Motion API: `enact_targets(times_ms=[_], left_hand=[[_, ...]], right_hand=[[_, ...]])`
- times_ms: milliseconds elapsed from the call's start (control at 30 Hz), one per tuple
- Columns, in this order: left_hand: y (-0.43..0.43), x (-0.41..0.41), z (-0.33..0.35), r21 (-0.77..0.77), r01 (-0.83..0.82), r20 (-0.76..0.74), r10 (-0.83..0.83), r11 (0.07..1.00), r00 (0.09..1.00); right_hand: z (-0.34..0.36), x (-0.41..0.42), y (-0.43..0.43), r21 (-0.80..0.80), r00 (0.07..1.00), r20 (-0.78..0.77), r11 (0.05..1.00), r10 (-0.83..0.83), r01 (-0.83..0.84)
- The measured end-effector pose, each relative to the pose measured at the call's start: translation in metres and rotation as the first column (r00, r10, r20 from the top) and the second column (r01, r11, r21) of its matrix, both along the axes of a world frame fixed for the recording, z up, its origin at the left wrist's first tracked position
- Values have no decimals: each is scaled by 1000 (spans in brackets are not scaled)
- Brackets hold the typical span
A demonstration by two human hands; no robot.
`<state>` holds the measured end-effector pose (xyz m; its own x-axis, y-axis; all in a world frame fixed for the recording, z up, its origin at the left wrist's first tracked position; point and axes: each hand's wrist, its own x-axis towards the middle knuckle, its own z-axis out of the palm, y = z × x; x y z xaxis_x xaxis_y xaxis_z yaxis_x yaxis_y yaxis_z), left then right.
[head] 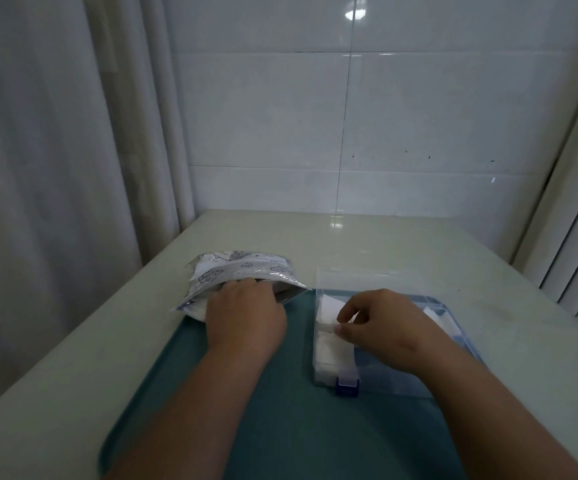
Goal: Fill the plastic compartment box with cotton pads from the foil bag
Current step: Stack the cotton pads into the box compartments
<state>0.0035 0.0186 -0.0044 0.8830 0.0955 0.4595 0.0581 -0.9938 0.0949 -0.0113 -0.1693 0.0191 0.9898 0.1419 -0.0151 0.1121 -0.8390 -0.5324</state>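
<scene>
Pinching a cotton pad (328, 328), right hand (386, 323) sits over the compartment box (388, 381).

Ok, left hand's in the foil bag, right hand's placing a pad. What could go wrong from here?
1. Nothing pins the crinkled silver foil bag while the left hand digs inside, so it may slide.
2. The right hand pinches a white cotton pad over a compartment of the clear plastic box that already holds pads; it might fold or sit askew.
3. The left fingers are hidden in the bag; several pads could come out together.
</scene>
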Motion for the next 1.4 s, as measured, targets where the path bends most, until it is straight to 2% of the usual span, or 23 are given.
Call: enact_targets(times_ms=[133,200,267,367,467,533,633,700,767,867,967,1100,1267,1400], left_hand=[[-1,-5,8,-34,-31,122,35,999,992],[-1,-7,10,-53,9,155,0,999,988],[-2,-10,11,-165,85,144,-61,983,988],[-3,-12,10,-382,197,191,-132,903,973],[-5,-13,11,-524,372,329,-221,766,918],[-7,-14,14,-654,427,362,-238,625,901],[-11,-11,13,-841,382,315,-226,384,922],[-12,-8,10,-910,332,280,-223,248,934],[-11,-6,8,-940,305,266,-227,156,937],[-11,-3,7,-959,277,254,-265,56,930],[-13,-6,9,-969,248,236,-322,-2,917],[-16,-8,10,-974,226,218,-401,-27,890],[-15,-8,12,-972,232,232,-281,-35,931],[-11,-6,11,-972,233,230,-223,-15,947]], right_hand=[[-1,1,0,3,1000,5,1000,-3,3],[-1,1,0,7,1000,9,1000,-4,4],[-1,0,0,9,1000,12,1000,-2,2],[0,0,-1,20,1000,23,1000,-1,1],[2,0,-2,41,999,53,999,-9,7],[2,2,-2,59,997,79,998,-24,19],[1,5,-5,141,992,113,989,-53,37],[1,5,-4,285,991,117,958,-70,34],[2,4,-2,457,991,101,889,-86,31],[3,2,-1,591,999,23,806,-25,6],[3,0,0,649,997,-47,760,56,-12],[3,-1,4,625,998,-33,780,49,-18],[5,0,0,653,998,-54,757,27,15],[5,5,-5,685,995,-82,722,-59,99]])
